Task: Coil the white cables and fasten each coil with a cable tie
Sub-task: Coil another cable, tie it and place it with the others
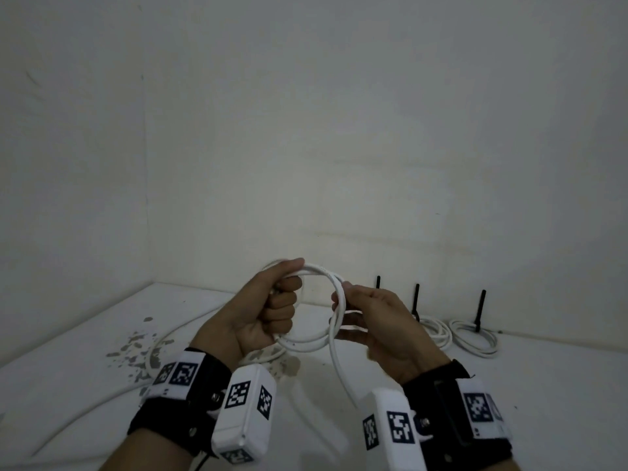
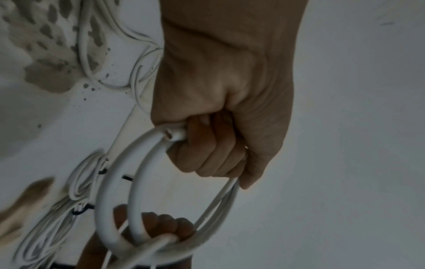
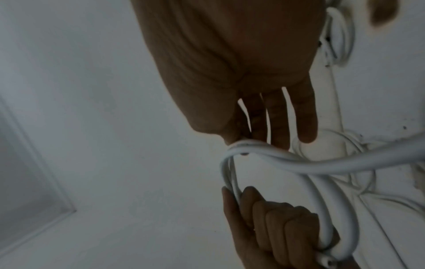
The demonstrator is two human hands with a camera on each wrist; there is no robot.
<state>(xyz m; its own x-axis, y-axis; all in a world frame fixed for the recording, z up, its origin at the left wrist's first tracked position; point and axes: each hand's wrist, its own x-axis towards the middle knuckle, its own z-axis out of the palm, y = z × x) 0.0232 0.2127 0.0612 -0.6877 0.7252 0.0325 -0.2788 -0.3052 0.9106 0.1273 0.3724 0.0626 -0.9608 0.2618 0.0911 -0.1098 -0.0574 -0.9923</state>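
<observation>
- Head view: we hold a white coil (image 1: 314, 307) up over the table (image 1: 441, 385), between both hands, in front of the chest.
- Left hand (image 1: 268, 314) is a closed fist round the coil's left side, thumb laid along the top turn. In the left wrist view the cut cable end (image 2: 173, 135) sticks out of the fist at the coil's lower side.
- Right hand (image 1: 377, 329) pinches the coil's right side between thumb and forefinger. The other fingers (image 3: 306, 116) stretch out nearly straight and hold nothing.
- Loose tail (image 1: 339, 368) drops from the right-hand pinch toward the right wrist; its far end is out of view.
- Step in hand, as we judge it: winding. The coil has a few turns, and no tie is on it yet.
- Finished coils (image 1: 474, 338) lie at the back right of the table, each with a black tie (image 1: 481, 309) standing upright. More uncoiled cable (image 1: 159, 348) trails across the table on the left.
- Next move, in our judgement: feed the tail round into the left fist for another turn, keeping that fist tight so the turns do not spring apart. Once the tail is used up, one hand must hold the coil alone while the other fetches a tie. We see no spare tie.
</observation>
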